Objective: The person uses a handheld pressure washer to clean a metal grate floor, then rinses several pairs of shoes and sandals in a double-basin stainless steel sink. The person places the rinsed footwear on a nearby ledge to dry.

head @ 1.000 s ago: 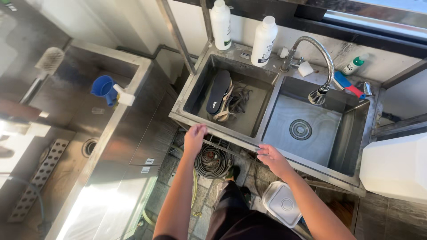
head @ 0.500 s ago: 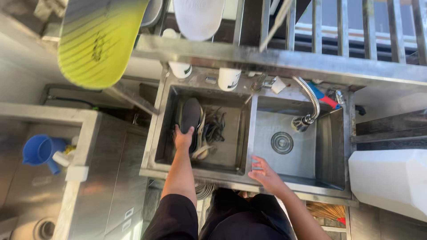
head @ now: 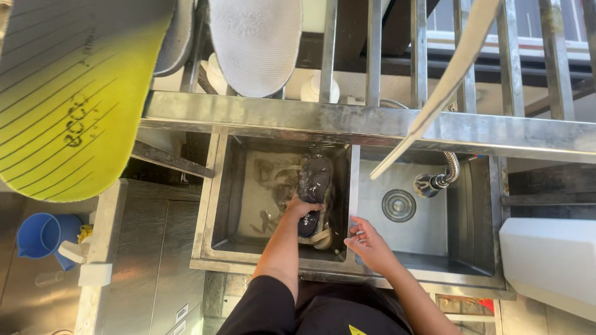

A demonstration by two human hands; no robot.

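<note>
Item 1: blue jug (head: 38, 236), far left on the steel counter. Item 2: yellow-green insole (head: 68, 99) overhead on the rack, a white insole (head: 254, 43) beside it. Item 3: left basin (head: 217, 205), where I see my left hand (head: 302, 208) closed on the near end of a dark shoe (head: 313, 186). Item 4: my right hand (head: 366, 242), fingers loosely spread and holding nothing, resting on the divider just right of the shoe. Item 5: faucet (head: 434, 180) over the right basin (head: 472, 211).

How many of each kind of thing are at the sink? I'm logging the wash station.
Shoe, gripped by left hand: 1
Sink basins, right hand on divider: 2
Tap: 1
Insoles: 2
Blue jug: 1
Total: 7
</note>
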